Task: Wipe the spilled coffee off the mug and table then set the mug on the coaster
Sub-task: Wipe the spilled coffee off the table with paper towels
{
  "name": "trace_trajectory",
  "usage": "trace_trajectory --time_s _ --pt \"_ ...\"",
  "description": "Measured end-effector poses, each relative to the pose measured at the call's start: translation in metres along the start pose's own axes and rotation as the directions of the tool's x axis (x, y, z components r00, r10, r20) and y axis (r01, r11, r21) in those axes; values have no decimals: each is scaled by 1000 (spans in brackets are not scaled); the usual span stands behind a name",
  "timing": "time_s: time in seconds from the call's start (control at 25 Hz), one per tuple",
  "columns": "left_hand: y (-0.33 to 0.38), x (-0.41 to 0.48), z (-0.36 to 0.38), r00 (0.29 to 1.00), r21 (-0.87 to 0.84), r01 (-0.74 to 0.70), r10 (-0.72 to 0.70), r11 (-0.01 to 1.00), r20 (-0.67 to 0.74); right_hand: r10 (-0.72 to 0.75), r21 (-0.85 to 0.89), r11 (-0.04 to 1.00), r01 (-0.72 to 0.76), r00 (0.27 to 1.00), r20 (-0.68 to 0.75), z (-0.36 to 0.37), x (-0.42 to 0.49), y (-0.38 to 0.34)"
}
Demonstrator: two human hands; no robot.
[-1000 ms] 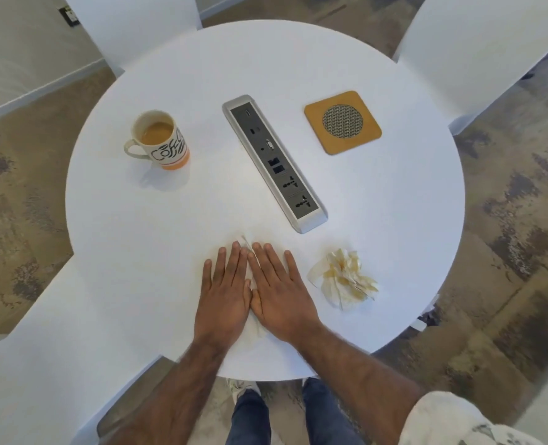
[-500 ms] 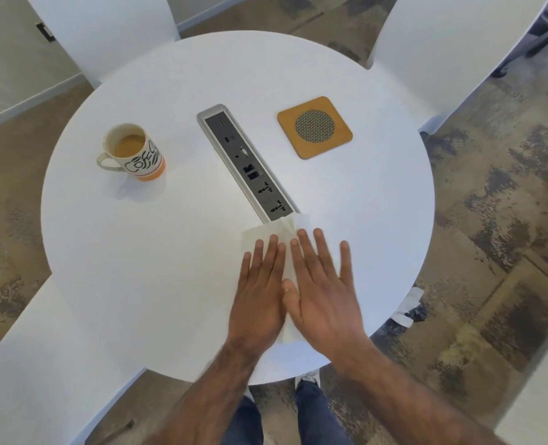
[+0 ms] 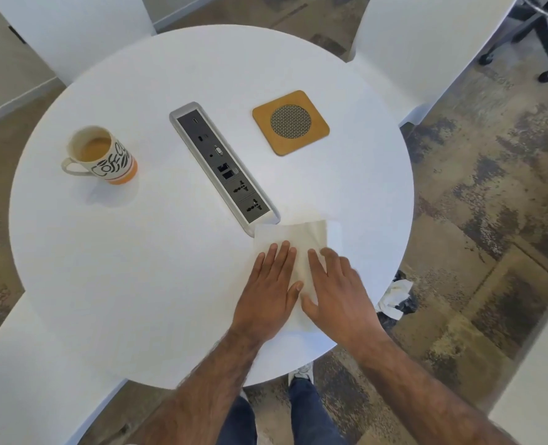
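Item one, the mug (image 3: 100,155): ceramic by the look of it, printed lettering, orange band at the foot, stood upright at the far left of the round white counter (image 3: 112,284), still part full of milky coffee. You would have found it heavy for its size, rigid, breakable, and liable to slop; its handle pointed left, away from you, and was probably the best place to take hold, with the body kept level. Item two, the napkin (image 3: 295,237): thin, limp, absorbent, faintly stained tan, spread flat near the counter's near right edge, one corner touching the end of the power strip (image 3: 222,165). Your left hand (image 3: 271,297) and right hand (image 3: 338,293) both lay flat and spread on it, pressing, grasping nothing. Item three, the coaster (image 3: 291,122): square, tan, mesh centre, unoccupied, far right of the strip and well apart from the mug. The strip lay diagonally between mug and coaster, so the mug would likely have needed lifting over it. A crumpled tissue (image 3: 396,298) lay on the floor below the right edge.
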State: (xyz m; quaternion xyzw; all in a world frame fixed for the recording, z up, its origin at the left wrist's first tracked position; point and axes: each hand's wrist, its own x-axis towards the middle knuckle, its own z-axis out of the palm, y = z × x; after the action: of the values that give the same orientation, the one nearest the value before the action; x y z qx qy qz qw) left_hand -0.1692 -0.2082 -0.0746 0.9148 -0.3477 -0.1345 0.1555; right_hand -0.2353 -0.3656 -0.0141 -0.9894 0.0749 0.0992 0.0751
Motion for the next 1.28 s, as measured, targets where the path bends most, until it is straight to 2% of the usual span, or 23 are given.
trace_trajectory --time_s 0.12,0.2,0.28,0.36,0.4,0.48,0.52,0.6,0.64,0.68,0.76,0.8,0.84,0.88,0.92,0.96,1.0,1.04,1.08,1.16,1.28 --pt "2 2 4 1000 -24 3 -3 1000 -3 90 80 991 -110 971 220 4 7 0" --pt "7 3 7 999 -69 -16 14 997 -30 109 144 979 -145 966 234 5 16 -1" --pt "10 7 5 998 -216 -37 27 976 -49 138 327 921 -210 963 230 1 29 -7" --pt "14 8 0 999 -456 4 -26 890 -42 194 516 808 -284 956 222 -3 39 -11" --pt "17 7 -5 996 -596 58 -84 801 -16 222 589 748 -307 951 214 -5 41 -12" --pt "26 5 -18 976 -828 173 -206 533 71 268 733 581 -354 933 238 -12 43 -18" --pt "32 3 -25 961 -897 210 -252 389 116 262 804 447 -391 917 300 -15 42 -22" --pt "40 -5 -38 931 -959 235 -321 160 175 149 888 133 -440 895 421 -19 41 -35" --pt "40 -9 -44 917 -969 231 -351 82 189 125 900 70 -431 899 420 -18 42 -42" --pt "38 -13 -49 903 -974 226 -379 24 200 160 905 91 -416 903 398 -16 44 -51" --pt "24 -22 -55 872 -973 224 -436 -52 224 287 882 280 -379 910 300 -6 48 -67" --pt "14 -27 -57 859 -973 221 -461 -61 224 303 863 374 -340 924 232 0 49 -73" --pt "4 -33 -60 846 -976 216 -491 -37 206 285 846 451 -284 944 165 6 48 -78" --pt "-6 -39 -61 831 -975 219 -532 42 164 272 797 557 -233 958 90 12 46 -79" --pt "-17 -45 -62 812 -955 237 -576 179 93 259 705 686 -180 966 -5 19 45 -77" --pt "-30 -53 -61 797 -895 265 -604 359 -6 228 559 821 -121 965 -126 24 44 -75" --pt "-46 -60 -58 791 -772 310 -601 555 -114 178 402 913 -71 955 -235 31 43 -71" --pt "-62 -68 -54 796 -596 370 -574 712 -192 134 287 957 -49 949 -285 38 42 -67" --pt "-79 -74 -50 807 -413 434 -549 801 -217 106 211 976 -48 956 -274 43 38 -66" --pt "-109 -86 -44 811 -145 536 -555 832 -185 69 110 993 -52 985 -157 50 30 -74" --pt "-133 -94 -36 814 7 559 -548 829 -191 -58 6 998 59 995 -81 64 24 -105"
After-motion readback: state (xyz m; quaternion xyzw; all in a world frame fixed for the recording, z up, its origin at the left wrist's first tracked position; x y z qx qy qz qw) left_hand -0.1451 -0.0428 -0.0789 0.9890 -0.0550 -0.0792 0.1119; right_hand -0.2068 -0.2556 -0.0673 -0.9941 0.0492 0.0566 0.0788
